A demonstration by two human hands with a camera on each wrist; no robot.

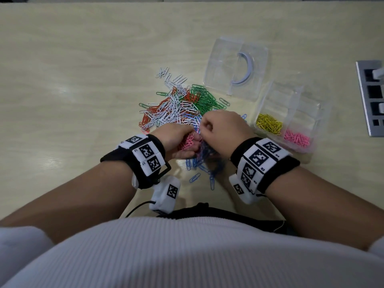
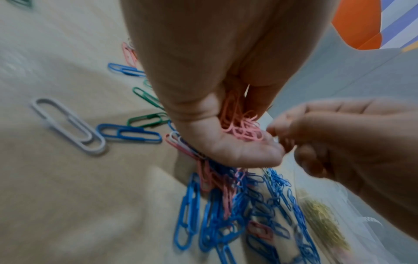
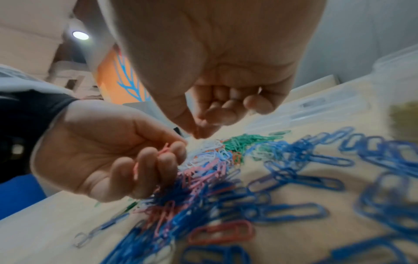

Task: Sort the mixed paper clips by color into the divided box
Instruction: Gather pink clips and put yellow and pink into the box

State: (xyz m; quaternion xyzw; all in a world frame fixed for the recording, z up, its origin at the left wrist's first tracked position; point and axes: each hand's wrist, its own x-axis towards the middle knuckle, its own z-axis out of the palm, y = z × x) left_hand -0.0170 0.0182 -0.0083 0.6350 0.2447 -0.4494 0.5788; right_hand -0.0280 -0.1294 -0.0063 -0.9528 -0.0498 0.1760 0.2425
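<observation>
left hand (image 1: 176,140): we cup a bunch of pink clips (image 2: 243,128) in curled fingers | right hand (image 1: 223,129): thumb and forefinger pressed together beside it; whether they hold a clip we cannot tell | mixed pile (image 1: 176,107) ahead | divided box (image 1: 291,119) right, holding yellow and pink.

A: Where does the head view look from?

B: From above, facing down and forward over the table (image 1: 83,59). It takes in the whole paper clip pile (image 1: 178,104) and the divided box (image 1: 291,121) just right of it.

A: And the wrist views?

B: Each sits very close, low beside the pile. The left wrist view faces along the left hand (image 2: 214,107) toward the box; the right wrist view faces along the right hand (image 3: 214,80) across the pile. Both share the blue clips (image 2: 237,205) and each other's hand.
</observation>
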